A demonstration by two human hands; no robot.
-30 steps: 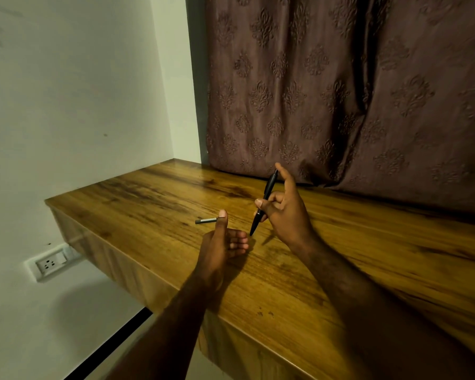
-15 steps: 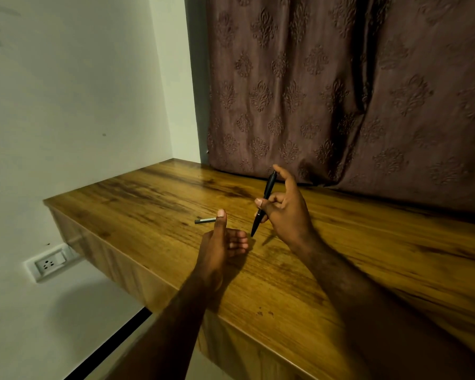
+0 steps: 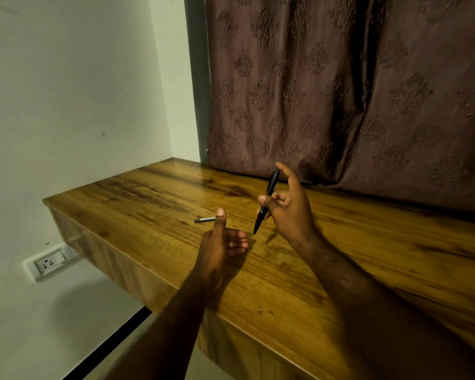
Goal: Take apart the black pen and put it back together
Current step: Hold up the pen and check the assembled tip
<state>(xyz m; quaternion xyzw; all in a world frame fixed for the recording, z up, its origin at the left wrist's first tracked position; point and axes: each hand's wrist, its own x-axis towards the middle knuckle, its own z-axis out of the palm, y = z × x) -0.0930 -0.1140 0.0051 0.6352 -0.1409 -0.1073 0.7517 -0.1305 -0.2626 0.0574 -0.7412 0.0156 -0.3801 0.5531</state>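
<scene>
My right hand point(image 3: 291, 209) holds the black pen point(image 3: 270, 187) above the wooden table point(image 3: 368, 270). Thumb and curled fingers pinch its middle, and the index finger stretches up beside its top end. The pen stands steeply, tip down and just over the tabletop. My left hand point(image 3: 220, 245) rests on the table to the left of the pen tip, fingers curled into the palm and thumb pointing up, with nothing visible in it. A small grey stick-like piece point(image 3: 203, 220) lies flat on the table just behind my left thumb.
The table's front edge runs diagonally from upper left to lower right, with floor below it. A patterned brown curtain point(image 3: 340, 91) hangs along the back of the table. A white wall with a power socket point(image 3: 48, 263) stands at the left.
</scene>
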